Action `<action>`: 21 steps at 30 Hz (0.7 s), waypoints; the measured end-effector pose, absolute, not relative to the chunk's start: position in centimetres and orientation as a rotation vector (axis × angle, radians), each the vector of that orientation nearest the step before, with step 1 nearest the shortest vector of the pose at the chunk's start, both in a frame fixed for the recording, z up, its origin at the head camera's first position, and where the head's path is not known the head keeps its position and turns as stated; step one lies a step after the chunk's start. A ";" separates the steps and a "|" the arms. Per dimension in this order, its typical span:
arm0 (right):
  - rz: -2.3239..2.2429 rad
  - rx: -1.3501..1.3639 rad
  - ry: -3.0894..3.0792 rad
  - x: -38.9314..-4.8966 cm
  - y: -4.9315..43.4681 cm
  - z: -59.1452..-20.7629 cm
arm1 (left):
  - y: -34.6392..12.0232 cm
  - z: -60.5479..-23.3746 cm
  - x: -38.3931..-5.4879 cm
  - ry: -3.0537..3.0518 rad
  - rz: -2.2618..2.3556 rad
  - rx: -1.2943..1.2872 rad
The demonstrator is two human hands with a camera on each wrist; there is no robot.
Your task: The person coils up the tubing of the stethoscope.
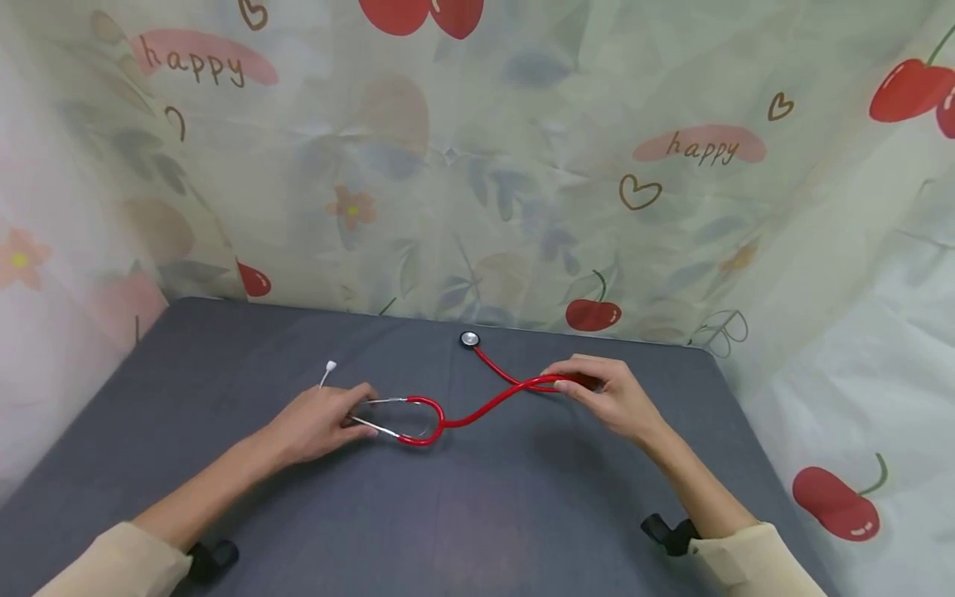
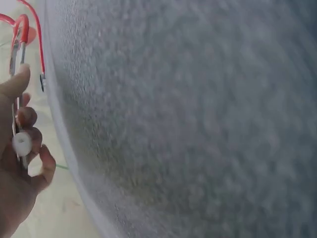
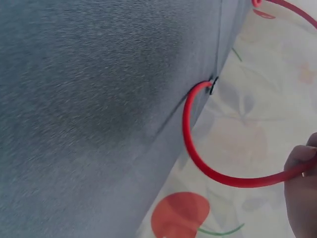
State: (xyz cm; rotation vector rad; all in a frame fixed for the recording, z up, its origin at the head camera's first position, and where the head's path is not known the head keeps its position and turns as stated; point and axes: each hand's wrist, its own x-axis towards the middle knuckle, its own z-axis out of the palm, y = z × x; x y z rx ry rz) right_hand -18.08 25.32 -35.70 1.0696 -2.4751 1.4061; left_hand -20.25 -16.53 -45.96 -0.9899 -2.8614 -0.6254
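Note:
A stethoscope with red tubing [image 1: 485, 408] stretches between both hands over the grey table. My left hand [image 1: 322, 423] grips its metal ear tubes [image 1: 386, 429], and one white ear tip [image 1: 331, 366] pokes out beyond that hand. In the left wrist view, a white ear tip [image 2: 22, 144] shows close to the curled fingers. The right hand [image 1: 606, 396] pinches the tubing where it doubles back. From there a length of tube runs to the round chest piece [image 1: 469, 339], which lies near the table's far edge. The right wrist view shows the tube [image 3: 237, 181] curving away from the fingers.
The dark grey table [image 1: 477, 522] spreads under both arms. Behind it hangs a pale curtain [image 1: 448, 207] printed with cherries, hearts and flowers, continuing along both sides. Black wrist mounts [image 1: 669, 535] sit at the beige sleeves [image 1: 753, 564].

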 end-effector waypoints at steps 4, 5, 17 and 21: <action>1.407 1.076 -2.499 -18.6 24.7 -35.6 | -16.1 -46.1 -20.2 -2.846 -0.649 -1.015; 1.402 1.073 -2.512 -18.7 24.6 -35.6 | -16.0 -46.2 -20.2 -2.843 -0.655 -1.018; 1.561 0.913 -2.508 -20.6 22.3 -36.0 | -14.4 -45.5 -20.3 -2.742 -0.740 -1.086; 1.588 1.001 -2.433 -21.5 21.3 -36.4 | -13.8 -45.3 -20.2 -2.654 -0.740 -1.151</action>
